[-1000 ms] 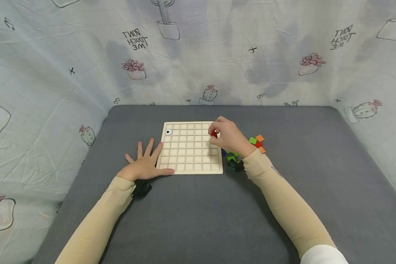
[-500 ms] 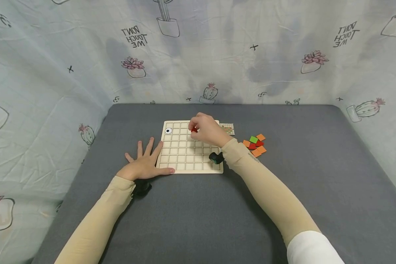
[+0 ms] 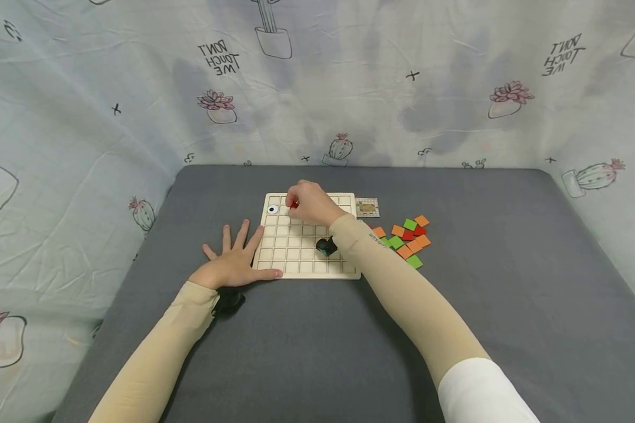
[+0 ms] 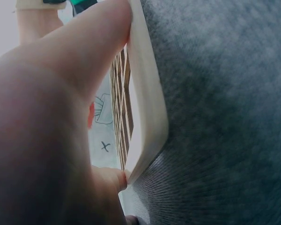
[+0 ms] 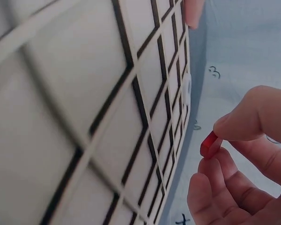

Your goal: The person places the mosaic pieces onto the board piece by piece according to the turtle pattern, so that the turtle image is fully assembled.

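Note:
A pale wooden grid board [image 3: 291, 267] lies on the table, its cells framed by thin raised strips. My left hand [image 3: 231, 264] is spread flat at the board's left side, with the thumb on the near edge; in the left wrist view, the thumb [image 4: 103, 28] touches the board's rim. Over the far left part of the board, my right hand [image 3: 312, 202] pinches a small red square tile [image 5: 210, 144] between thumb and fingertips, held apart from the grid. A white tile with a black dot [image 3: 272, 210] sits in a cell near the far left corner.
Right of the board lie several loose orange, green and red tiles [image 3: 414, 262], partly hidden by the right forearm. A small printed pattern card [image 3: 367, 207] lies by the board's far right corner. A patterned cloth [image 3: 381, 106] hangs behind the grey table [image 3: 296, 352].
My right hand has moved left across the board with the red tile, uncovering the pattern card and more of the loose tiles. The left hand stays in place on the board.

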`<action>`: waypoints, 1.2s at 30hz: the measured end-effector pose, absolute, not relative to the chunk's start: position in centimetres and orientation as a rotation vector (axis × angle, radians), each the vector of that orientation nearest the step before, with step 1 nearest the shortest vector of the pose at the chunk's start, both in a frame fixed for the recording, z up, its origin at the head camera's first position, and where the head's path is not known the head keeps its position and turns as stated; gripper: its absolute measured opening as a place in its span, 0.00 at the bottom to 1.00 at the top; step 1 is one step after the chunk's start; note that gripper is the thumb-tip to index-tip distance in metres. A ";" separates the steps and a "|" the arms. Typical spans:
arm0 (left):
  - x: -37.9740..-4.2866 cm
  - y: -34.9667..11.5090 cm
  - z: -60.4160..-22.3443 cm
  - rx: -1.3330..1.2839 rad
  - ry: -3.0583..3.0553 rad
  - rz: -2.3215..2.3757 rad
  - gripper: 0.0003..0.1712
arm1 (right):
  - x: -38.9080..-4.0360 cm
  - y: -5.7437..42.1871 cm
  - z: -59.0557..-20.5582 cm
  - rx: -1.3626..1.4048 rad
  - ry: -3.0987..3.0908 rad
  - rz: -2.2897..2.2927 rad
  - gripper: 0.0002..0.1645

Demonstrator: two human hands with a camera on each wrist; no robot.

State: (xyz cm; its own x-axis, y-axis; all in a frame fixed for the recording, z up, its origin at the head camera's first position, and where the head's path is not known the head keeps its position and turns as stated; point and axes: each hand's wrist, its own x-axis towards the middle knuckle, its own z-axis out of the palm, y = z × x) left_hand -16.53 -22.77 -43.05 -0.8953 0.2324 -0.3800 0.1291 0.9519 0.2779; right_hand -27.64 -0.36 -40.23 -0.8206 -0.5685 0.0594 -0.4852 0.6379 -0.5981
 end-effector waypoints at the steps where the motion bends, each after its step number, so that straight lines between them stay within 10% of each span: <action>1: -16.5 -22.8 -43.1 0.260 2.687 0.342 0.74 | -27.8 -0.7 -40.3 -0.880 2.723 -0.921 0.05; 36: -16.3 -22.6 -42.7 0.254 2.677 0.341 0.74 | -29.2 -3.6 -41.2 -0.908 2.741 -0.764 0.12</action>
State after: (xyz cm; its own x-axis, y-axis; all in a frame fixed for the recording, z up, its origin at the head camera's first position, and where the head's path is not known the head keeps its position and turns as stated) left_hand -16.28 -22.64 -42.67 -0.8918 0.2293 -0.3900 0.1242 0.9530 0.2762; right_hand -29.17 -3.62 -41.21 -0.8044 -0.5940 0.0129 -0.5151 0.6864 -0.5134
